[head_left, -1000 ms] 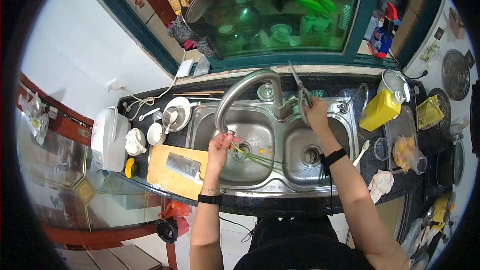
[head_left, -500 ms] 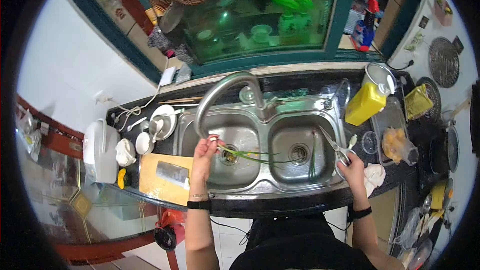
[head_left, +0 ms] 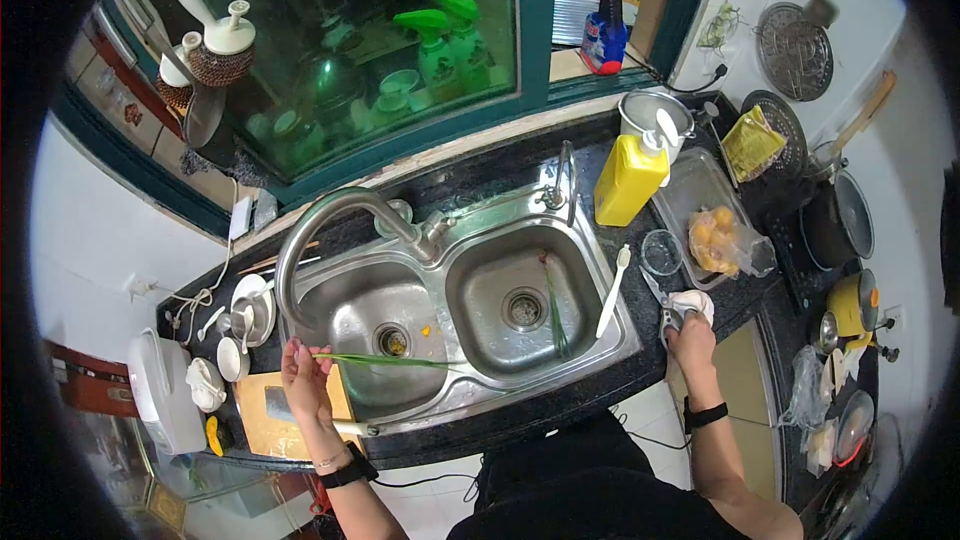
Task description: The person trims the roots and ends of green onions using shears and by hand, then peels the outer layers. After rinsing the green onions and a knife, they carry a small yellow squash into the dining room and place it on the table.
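Note:
My left hand (head_left: 305,380) is closed on the end of a scallion (head_left: 390,360), whose green leaves stretch right across the left sink basin (head_left: 345,290). Another scallion (head_left: 556,308) lies in the right basin (head_left: 485,270). At the counter right of the sink, my right hand (head_left: 692,345) grips the handles of a pair of scissors (head_left: 656,290), blades pointing away from me. A white cloth (head_left: 697,304) lies against that hand. Between scissors and sink rests a slim white-handled tool (head_left: 613,295). A cleaver (head_left: 284,404), partly behind my left arm, lies on the cutting board (head_left: 255,430).
The curved faucet (head_left: 335,202) arches over the left basin. Behind the right basin stands a yellow bottle (head_left: 625,185), beside a tray (head_left: 690,175) with a bag of round orange items (head_left: 715,240). Bowls (head_left: 232,360) and a white container (head_left: 170,390) stand on the left.
My right hand has carried the scissors from the sink's right edge over to the counter by the cloth. The left hand keeps the scallion. The view has swung right.

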Demonstrator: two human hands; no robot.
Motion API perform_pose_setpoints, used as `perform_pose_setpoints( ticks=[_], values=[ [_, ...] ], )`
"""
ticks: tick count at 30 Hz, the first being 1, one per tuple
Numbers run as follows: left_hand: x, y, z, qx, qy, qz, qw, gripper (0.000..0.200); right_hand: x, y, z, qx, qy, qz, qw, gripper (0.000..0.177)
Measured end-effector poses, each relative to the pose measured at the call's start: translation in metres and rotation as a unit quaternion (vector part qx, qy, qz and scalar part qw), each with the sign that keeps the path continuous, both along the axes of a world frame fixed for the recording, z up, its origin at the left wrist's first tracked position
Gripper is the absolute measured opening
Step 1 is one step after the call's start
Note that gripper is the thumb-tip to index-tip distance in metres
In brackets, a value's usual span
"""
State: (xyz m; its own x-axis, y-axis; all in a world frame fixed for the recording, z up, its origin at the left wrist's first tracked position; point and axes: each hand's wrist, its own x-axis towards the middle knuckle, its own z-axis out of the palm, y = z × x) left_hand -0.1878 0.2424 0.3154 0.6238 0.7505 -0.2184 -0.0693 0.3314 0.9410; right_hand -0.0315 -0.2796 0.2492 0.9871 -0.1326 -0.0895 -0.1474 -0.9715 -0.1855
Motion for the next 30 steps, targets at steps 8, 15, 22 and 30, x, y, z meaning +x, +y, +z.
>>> perform_pose_setpoints(
  ticks=[8, 15, 22, 30],
  values=[
    [-0.082, 0.026, 0.062, 0.082, -0.002, 0.11, 0.991, 0.027, 0.046, 0.154, -0.01, 0.235, 0.264, 0.263, 0.898, 0.034],
    [-0.156, 0.038, 0.132, 0.349, 0.048, 0.261, 0.899, 0.025, 0.076, 0.208, -0.122, 0.068, 0.499, 0.139, 0.853, 0.052],
    [-0.152, 0.028, 0.077, 0.512, 0.388, 0.128, 0.756, 0.018, 0.073, 0.222, -0.158, 0.065, 0.466, 0.183, 0.863, 0.028],
    [-0.147, 0.052, -0.052, 0.605, 0.421, -0.018, 0.675, 0.025, 0.049, 0.237, -0.049, 0.339, 0.475, 0.173, 0.793, 0.033]
  ],
)
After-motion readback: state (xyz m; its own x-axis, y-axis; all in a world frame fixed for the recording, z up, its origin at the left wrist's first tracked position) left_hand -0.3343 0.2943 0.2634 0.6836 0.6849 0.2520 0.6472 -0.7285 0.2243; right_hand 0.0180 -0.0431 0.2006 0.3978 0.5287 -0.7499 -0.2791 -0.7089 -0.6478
